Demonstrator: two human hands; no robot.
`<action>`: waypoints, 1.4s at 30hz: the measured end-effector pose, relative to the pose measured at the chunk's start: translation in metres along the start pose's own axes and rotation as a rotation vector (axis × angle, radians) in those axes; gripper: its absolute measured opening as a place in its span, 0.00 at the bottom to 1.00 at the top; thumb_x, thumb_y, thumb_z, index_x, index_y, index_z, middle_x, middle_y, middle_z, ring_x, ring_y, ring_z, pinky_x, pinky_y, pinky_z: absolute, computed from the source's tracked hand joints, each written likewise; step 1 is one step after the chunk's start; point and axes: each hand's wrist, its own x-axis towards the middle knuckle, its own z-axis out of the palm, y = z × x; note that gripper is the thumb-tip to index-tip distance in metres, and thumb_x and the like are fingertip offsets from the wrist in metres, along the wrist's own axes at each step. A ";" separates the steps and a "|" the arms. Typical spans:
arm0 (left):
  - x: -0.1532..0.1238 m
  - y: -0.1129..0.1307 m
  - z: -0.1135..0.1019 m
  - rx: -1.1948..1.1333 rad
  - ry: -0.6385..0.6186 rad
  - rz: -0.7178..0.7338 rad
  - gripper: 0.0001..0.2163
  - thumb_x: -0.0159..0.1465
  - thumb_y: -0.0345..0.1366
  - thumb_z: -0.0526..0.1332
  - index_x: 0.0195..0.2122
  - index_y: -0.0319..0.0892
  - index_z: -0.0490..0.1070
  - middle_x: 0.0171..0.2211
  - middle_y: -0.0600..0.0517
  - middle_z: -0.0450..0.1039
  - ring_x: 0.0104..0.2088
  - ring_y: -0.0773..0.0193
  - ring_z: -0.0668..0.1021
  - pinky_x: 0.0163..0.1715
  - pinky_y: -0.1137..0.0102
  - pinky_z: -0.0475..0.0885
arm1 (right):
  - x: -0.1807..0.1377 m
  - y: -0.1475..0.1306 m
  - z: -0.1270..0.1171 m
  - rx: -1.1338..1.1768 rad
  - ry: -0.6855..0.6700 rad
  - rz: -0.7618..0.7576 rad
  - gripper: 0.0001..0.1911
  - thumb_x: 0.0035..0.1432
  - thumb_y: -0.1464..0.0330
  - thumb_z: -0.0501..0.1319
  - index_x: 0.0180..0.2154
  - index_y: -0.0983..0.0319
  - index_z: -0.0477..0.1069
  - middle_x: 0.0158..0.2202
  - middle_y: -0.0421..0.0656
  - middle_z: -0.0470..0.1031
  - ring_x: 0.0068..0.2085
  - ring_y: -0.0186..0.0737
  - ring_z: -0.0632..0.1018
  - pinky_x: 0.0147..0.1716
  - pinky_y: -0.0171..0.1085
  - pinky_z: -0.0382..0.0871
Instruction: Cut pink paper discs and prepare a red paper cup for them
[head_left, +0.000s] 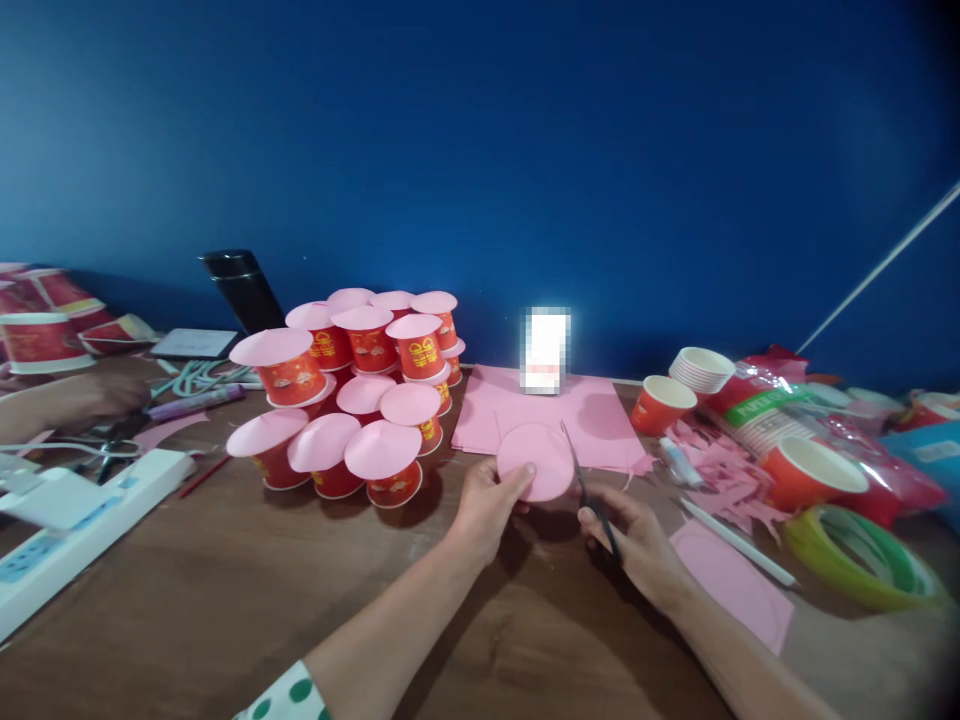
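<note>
A round pink paper disc [546,458] is pinched between the thumb and fingers of my left hand [484,510]. Dark-handled scissors [604,520] are gripped in my right hand [634,545], their blades pointing up beside the disc's right edge. Whether the blades touch the paper, I cannot tell. Behind the disc lies a stack of pink paper sheets [487,400]. To the left of my hands stand several red paper cups [394,487], some stacked in tiers, with pink paper discs [384,448] on top.
Plain red cups [661,405], pink scraps [720,465], a glue stick [681,462], a white pen [739,545], a marked pink sheet [739,590] and tape rolls [817,565] lie right. A power strip [82,535], black flask [241,290] and another person's hand [112,392] are left.
</note>
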 end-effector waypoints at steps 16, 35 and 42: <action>-0.001 0.001 0.001 -0.008 0.019 -0.033 0.14 0.46 0.42 0.69 0.24 0.35 0.71 0.18 0.53 0.70 0.16 0.72 0.68 0.15 0.77 0.62 | 0.000 0.000 -0.001 -0.048 0.032 -0.019 0.25 0.48 0.52 0.63 0.42 0.64 0.72 0.21 0.37 0.65 0.23 0.33 0.66 0.21 0.33 0.61; -0.001 0.003 0.000 0.014 0.034 -0.022 0.14 0.47 0.43 0.68 0.23 0.36 0.70 0.17 0.54 0.69 0.15 0.73 0.66 0.15 0.76 0.63 | -0.001 -0.001 0.000 -0.061 0.035 -0.020 0.23 0.49 0.53 0.63 0.40 0.63 0.72 0.21 0.37 0.65 0.22 0.32 0.66 0.21 0.32 0.62; 0.001 0.001 0.000 -0.012 0.045 -0.025 0.14 0.47 0.43 0.68 0.24 0.36 0.70 0.17 0.54 0.68 0.16 0.73 0.67 0.15 0.77 0.63 | 0.000 0.002 -0.001 -0.094 0.032 -0.039 0.22 0.51 0.55 0.62 0.41 0.64 0.71 0.21 0.36 0.64 0.22 0.32 0.66 0.21 0.32 0.64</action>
